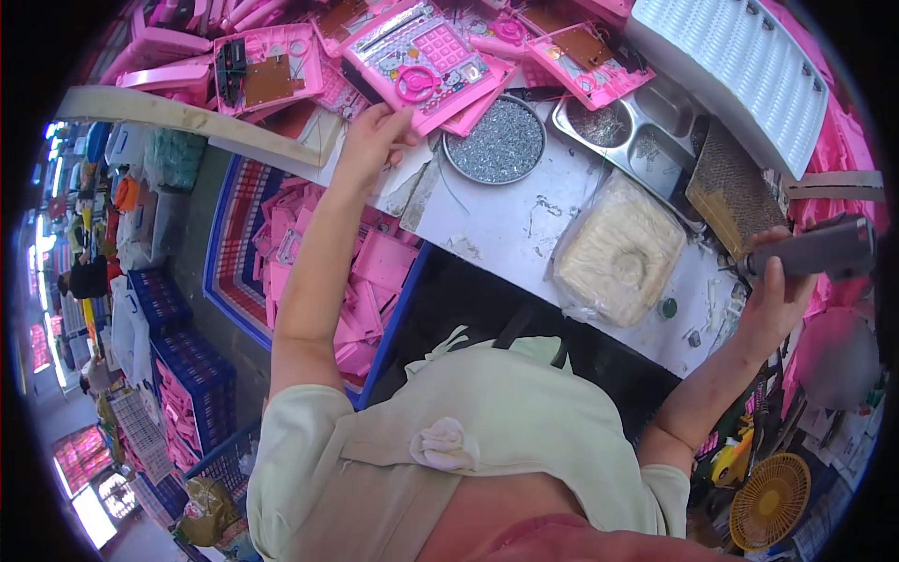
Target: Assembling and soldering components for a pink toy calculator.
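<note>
Two bare hands at work over a white table (496,222), seen from above; the round border of the view crops the outer parts. The left hand (371,145), upper centre-left of the frame, has its fingers curled at the lower-left corner of a pink toy panel (423,64) bearing a small steering wheel; as the fingertips are partly hidden, whether they pinch it or merely touch it cannot be told. The panel lies tilted at upper centre, overlapping other pink parts whose outlines are largely covered. The right hand (779,298), at the right of the frame, is wrapped around a dark grey handheld tool (815,251); the tool's tip is hard to make out. Between the hands are a round dish (493,182) of small metal pieces, too fine to identify, a compartmented metal tray (667,112) and a cream block (620,251) in clear wrapping. The left forearm partly hides a blue basket (237,320) of pink parts.
</note>
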Available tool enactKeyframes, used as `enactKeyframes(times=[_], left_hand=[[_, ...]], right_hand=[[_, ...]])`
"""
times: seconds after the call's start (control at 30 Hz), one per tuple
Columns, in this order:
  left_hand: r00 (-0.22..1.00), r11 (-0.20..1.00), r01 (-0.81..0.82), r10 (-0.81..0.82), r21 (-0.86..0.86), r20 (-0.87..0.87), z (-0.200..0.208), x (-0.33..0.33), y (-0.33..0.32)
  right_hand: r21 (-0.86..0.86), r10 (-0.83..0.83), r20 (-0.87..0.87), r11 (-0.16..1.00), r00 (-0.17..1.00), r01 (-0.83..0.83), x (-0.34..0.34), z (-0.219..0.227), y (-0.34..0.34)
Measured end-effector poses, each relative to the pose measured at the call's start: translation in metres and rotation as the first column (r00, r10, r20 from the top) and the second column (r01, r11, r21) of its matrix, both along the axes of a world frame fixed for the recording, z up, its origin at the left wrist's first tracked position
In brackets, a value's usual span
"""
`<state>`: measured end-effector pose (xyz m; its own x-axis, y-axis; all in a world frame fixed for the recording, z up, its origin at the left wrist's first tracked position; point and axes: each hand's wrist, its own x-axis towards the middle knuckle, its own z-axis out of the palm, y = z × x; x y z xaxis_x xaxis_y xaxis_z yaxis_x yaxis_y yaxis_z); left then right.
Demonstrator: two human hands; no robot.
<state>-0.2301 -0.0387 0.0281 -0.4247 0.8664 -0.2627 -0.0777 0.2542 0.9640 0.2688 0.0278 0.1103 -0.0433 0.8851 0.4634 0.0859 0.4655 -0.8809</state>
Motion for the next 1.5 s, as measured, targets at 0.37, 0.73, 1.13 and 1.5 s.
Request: enactKeyframes(times=[0.37,0.73,1.13,1.5], left_hand=[[0.692,0.887,0.391,-0.108,0.245,-0.713,0.06,0.107,-0.026],[0.387,0.282,0.919,-0.514,0.276,-0.766,0.078,0.199,-0.075],[0.286,0.369,0.923,-0.458,0.113,-0.842,-0.011,0.205,-0.03],[0.253,0.488,0.871,-0.552,-0.062,-0.794,-0.005,0.198,-0.048]], right_hand=[[-0.392,0.415,-0.275,0.776,0.868,-0.495,-0.09,-0.037,-0.067],[-0.678,0.178,-0.457,0.564,0.871,-0.471,-0.04,-0.083,-0.088],[-0.26,0.088,0.788,0.944,0.609,0.201,-0.015,-0.101,-0.04],[0.062,-0.133,0.792,0.989,0.596,0.138,-0.024,-0.09,-0.043]])
